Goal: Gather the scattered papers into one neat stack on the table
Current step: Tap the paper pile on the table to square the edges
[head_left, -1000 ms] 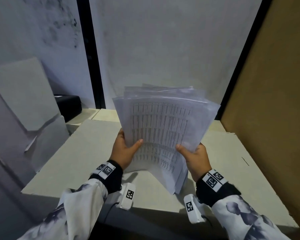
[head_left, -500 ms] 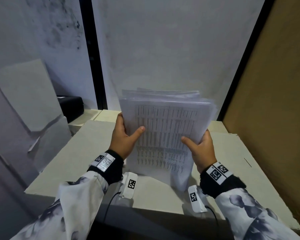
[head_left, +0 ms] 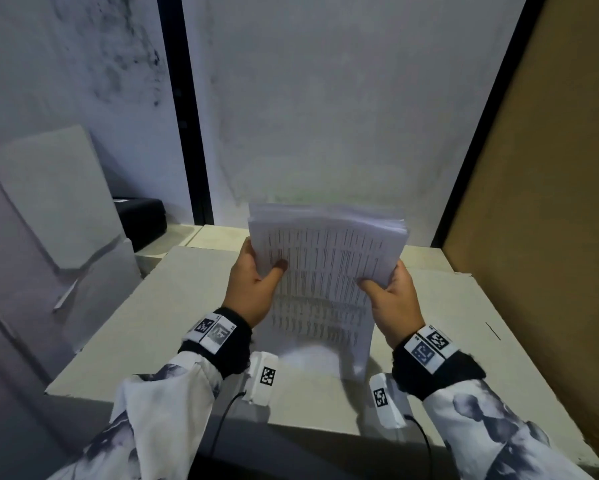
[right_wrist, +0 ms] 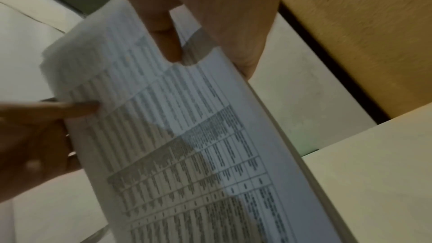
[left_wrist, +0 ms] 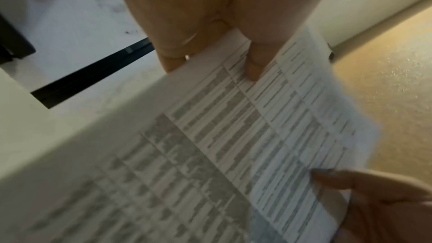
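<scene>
A thick sheaf of white papers (head_left: pixel 325 268) printed with tables stands nearly upright on its lower edge on the pale table (head_left: pixel 125 327). My left hand (head_left: pixel 253 278) grips its left edge, thumb on the printed front and fingers behind. My right hand (head_left: pixel 388 292) grips the right edge the same way. The left wrist view shows the printed sheet (left_wrist: pixel 233 145) pinched under my left thumb, with the right hand (left_wrist: pixel 374 200) at the lower right. In the right wrist view the sheaf (right_wrist: pixel 198 145) runs diagonally, held by my right hand (right_wrist: pixel 205 25).
A brown board wall (head_left: pixel 547 202) closes the right side of the table. Grey panels (head_left: pixel 55 202) lean at the left, with a black case (head_left: pixel 142 220) behind them. A white wall with a black vertical strip (head_left: pixel 187 109) stands behind the table.
Both hands slid up the sides of the sheaf and squared it. The fanned sheets came together, and the stack turned more upright with its lower edge down on the table.
</scene>
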A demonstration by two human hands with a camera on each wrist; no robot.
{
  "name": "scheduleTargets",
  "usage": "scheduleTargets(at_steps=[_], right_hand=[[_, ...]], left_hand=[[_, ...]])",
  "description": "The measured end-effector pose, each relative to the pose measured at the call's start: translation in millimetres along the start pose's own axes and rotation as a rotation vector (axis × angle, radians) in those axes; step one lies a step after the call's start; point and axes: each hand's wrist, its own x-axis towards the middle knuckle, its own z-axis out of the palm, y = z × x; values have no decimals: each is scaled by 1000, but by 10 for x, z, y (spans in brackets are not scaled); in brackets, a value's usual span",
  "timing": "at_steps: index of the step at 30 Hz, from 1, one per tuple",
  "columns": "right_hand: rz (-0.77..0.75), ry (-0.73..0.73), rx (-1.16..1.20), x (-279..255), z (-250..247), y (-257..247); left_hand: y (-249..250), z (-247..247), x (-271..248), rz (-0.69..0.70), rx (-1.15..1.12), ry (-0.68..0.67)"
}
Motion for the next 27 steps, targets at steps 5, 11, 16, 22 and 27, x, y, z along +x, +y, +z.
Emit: scheduleTargets(at_steps=[5,11,16,22,27], right_hand=[[-82,39,-2,42,86,-165],[18,9,26,7,66,-52],[38,-29,-10,-16,53,8],[-269,-8,-188,260,-92,-371],[-488,-102,-456,422,-195,-617]], left_hand=[[175,34,119,103,31,86],[87,-6,14,24,-6,110],[-8,-27,-44,-93,17,44],[327,-167,300,153,89,-20],[586,-389,566,443,427,-147]])
